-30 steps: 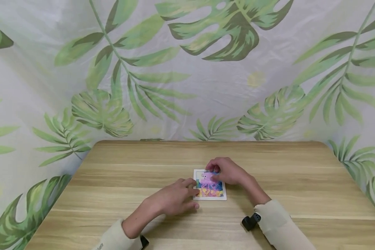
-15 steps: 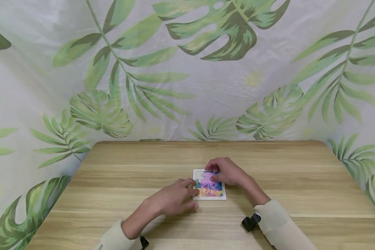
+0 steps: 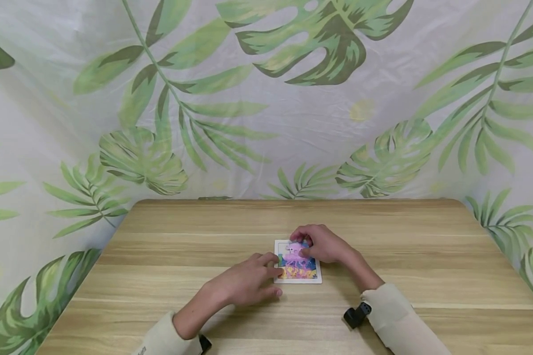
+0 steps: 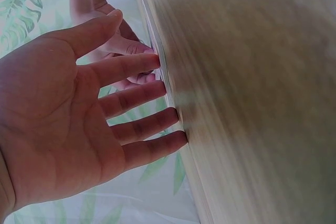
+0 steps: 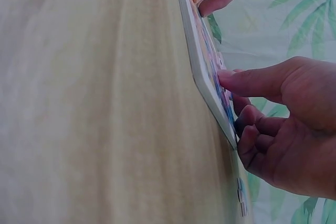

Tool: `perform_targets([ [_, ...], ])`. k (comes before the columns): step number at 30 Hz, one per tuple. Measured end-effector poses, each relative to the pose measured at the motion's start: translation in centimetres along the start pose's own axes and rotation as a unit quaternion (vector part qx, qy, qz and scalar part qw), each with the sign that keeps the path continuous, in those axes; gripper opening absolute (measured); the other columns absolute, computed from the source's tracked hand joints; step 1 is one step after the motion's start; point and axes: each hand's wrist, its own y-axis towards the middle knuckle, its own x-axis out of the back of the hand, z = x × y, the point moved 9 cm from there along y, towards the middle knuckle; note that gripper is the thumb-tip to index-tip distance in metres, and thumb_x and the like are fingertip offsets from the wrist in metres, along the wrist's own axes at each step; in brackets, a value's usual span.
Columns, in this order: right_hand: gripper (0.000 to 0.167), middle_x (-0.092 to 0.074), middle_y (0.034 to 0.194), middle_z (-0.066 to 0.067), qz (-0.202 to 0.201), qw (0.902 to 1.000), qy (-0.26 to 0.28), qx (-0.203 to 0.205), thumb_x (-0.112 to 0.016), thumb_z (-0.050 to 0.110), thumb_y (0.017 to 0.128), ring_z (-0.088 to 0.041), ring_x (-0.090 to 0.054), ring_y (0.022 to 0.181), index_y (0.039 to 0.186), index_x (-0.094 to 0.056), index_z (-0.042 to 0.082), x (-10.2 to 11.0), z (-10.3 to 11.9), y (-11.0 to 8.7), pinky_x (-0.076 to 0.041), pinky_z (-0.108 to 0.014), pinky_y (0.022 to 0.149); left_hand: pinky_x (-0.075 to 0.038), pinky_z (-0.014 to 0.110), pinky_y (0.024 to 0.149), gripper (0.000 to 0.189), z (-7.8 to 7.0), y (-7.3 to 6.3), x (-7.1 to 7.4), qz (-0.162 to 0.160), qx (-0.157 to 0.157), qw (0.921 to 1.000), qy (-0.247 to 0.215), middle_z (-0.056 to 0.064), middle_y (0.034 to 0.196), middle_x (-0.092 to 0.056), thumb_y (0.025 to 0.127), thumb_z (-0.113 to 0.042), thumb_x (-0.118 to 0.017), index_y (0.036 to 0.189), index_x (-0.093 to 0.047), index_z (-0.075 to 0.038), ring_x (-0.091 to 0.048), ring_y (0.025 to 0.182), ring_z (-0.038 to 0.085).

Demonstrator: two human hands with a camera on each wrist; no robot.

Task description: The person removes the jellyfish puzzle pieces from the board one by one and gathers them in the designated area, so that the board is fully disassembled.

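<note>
A square picture puzzle (image 3: 298, 273) in a white frame lies flat on the wooden table; it shows a pink, tentacled sea creature above yellow and pink coral. At its upper left the picture has a pale, unfilled patch. My right hand (image 3: 325, 244) reaches over the upper right and pinches a pink puzzle piece (image 3: 292, 250) with a tab on its left side; the curled fingers hide part of it. In the right wrist view the thumb (image 5: 252, 82) touches the picture side. My left hand (image 4: 68, 114) is spread, fingertips at the puzzle's left edge.
The wooden table (image 3: 182, 222) reaches back to a leaf-patterned cloth (image 3: 248, 123). Small flat coloured bits (image 5: 241, 195) show beyond the right hand in the right wrist view. A black device (image 3: 357, 315) sits at the right cuff.
The pink piece under my right fingers has shifted very slightly within the puzzle. My left hand and the frame stay in place.
</note>
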Motion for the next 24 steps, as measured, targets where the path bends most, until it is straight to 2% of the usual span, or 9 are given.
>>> perform_targets([
  [8,0.027,-0.072,0.105,-0.001,-0.003,0.9999,0.0,-0.015,-0.078,0.002,0.095,-0.014,-0.056,0.09,0.121,-0.077,0.009,-0.1,-0.2,0.0,-0.049,-0.028,0.082,-0.053,0.049,0.114,0.05,0.0,0.0,0.1,-0.002,0.001,1.0,-0.002,0.009,0.156,-0.055,0.106,-0.043,-0.067,0.146,-0.068,-0.013,-0.055,0.142,0.033],
  [16,0.026,-0.073,0.109,-0.003,0.0,1.0,-0.005,-0.001,-0.077,0.001,0.094,-0.015,-0.059,0.092,0.118,-0.076,0.013,0.0,0.4,-0.2,-0.052,-0.031,0.085,-0.053,0.049,0.114,0.051,-0.1,-0.1,0.1,-0.004,0.0,1.0,0.006,0.01,0.156,-0.055,0.107,-0.044,-0.066,0.147,-0.067,-0.013,-0.055,0.141,0.033],
  [24,0.026,-0.074,0.103,-0.001,0.002,0.9999,-0.008,0.014,-0.078,0.001,0.092,-0.013,-0.059,0.087,0.114,-0.079,0.015,0.1,1.1,-0.4,-0.052,-0.027,0.08,-0.053,0.049,0.114,0.05,-0.1,-0.1,0.1,-0.003,-0.001,1.0,0.003,0.009,0.156,-0.056,0.106,-0.043,-0.067,0.147,-0.067,-0.013,-0.056,0.141,0.032],
])
